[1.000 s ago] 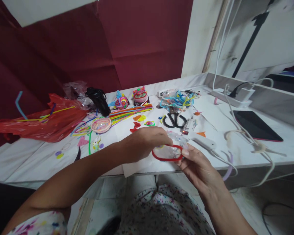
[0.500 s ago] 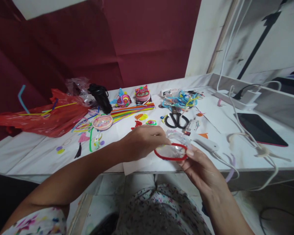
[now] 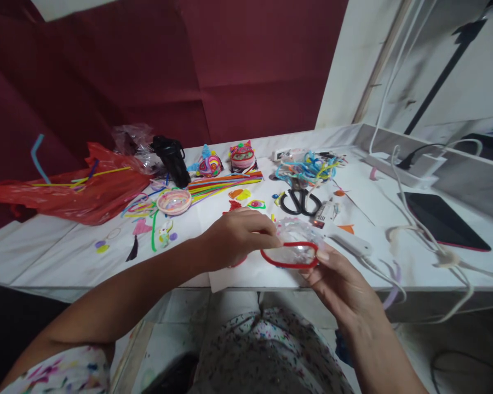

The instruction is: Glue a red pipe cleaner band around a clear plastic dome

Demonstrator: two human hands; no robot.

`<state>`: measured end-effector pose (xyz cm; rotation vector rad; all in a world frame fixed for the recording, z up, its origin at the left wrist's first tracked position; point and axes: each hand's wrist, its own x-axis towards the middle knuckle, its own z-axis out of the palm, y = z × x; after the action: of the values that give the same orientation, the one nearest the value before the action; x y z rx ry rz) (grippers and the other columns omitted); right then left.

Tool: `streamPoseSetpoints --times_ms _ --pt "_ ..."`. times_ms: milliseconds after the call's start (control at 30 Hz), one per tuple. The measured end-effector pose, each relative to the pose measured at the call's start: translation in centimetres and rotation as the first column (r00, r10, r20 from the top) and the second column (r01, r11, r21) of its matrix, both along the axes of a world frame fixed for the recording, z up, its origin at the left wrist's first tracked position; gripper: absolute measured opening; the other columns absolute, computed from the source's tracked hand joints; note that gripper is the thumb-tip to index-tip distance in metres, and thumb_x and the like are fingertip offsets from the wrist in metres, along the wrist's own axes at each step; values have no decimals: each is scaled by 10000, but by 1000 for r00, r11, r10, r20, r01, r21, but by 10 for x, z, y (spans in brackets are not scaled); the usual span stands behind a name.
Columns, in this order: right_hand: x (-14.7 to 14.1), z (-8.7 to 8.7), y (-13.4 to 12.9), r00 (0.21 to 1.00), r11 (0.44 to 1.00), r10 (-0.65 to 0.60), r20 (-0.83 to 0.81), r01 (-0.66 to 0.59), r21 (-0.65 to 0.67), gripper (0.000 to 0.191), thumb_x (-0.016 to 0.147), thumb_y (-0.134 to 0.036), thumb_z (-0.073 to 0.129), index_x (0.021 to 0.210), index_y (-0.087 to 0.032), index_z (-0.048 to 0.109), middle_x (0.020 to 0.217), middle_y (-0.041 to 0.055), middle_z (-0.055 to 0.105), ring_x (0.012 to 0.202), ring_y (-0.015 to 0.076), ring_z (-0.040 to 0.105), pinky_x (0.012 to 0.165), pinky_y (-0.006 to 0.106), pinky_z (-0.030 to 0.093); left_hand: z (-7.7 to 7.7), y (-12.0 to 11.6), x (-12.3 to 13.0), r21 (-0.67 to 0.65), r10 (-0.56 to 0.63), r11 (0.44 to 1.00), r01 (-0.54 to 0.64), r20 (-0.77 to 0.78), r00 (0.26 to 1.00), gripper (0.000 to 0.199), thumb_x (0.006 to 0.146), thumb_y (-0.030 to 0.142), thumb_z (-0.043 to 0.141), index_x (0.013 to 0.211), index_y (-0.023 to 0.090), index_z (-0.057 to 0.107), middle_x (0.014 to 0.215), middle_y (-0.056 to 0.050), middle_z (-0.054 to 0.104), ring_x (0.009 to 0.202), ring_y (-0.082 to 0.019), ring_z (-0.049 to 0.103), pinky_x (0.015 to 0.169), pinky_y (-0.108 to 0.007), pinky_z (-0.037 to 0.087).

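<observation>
Near the table's front edge, both my hands are on a clear plastic cup-like piece (image 3: pixel 296 230) with a red pipe cleaner (image 3: pixel 290 266) running round its rim. My left hand (image 3: pixel 242 239) pinches the red pipe cleaner at the rim's left side, fingertips pressed together. From the right, my right hand (image 3: pixel 339 279) grips the plastic piece, its thumb on the rim and the other fingers underneath. A bit of red shows below my left hand, partly hidden by it. Just beyond lie black-handled scissors (image 3: pixel 299 202) and a white glue gun (image 3: pixel 349 241).
Bundled pipe cleaners (image 3: pixel 225 186), a coiled pink bowl (image 3: pixel 174 202) and two colourful finished pieces (image 3: pixel 243 157) lie behind. A red plastic bag (image 3: pixel 102 191) and black bottle (image 3: pixel 171 161) stand left. Cables, a power strip (image 3: pixel 406 169) and a tablet (image 3: pixel 443 220) are on the right.
The view has shifted slightly, so most things sit a little to the right. My hands keep hold of the red-rimmed plastic piece; a red bit now shows below my left hand.
</observation>
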<state>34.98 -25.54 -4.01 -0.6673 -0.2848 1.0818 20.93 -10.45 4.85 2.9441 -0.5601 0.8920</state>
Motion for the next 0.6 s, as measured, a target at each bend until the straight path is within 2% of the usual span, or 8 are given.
streamPoseSetpoints --times_ms 167,333,500,600 --pt "1 -1 2 1000 1000 6 -3 -6 -7 307 546 -180 829 839 -181 736 796 28 704 600 105 610 523 175 544 -1 6 2 51 -14 999 16 -32 999 175 903 146 482 860 171 650 881 -48 702 819 -125 605 767 -257 461" --pt "4 1 2 998 999 5 -58 -8 -41 360 484 -157 852 823 -158 732 759 21 708 612 117 634 559 191 573 -6 13 3 40 -97 994 99 -38 995 164 897 139 490 930 150 650 917 -73 682 857 -129 589 786 -247 465" --pt "4 5 5 993 997 -7 -117 -2 -71 414 430 -117 861 819 -142 724 794 48 733 632 138 662 564 212 588 -8 15 1 25 -63 998 64 -40 997 166 899 178 508 983 176 650 917 -68 678 831 -110 600 739 -219 479" --pt "4 7 6 991 998 -12 -137 3 -69 389 425 -112 858 787 -150 718 788 51 736 634 144 668 550 216 587 -8 16 1 -21 -95 995 94 -37 995 179 903 129 478 948 171 646 908 -66 699 856 -99 621 773 -205 490"
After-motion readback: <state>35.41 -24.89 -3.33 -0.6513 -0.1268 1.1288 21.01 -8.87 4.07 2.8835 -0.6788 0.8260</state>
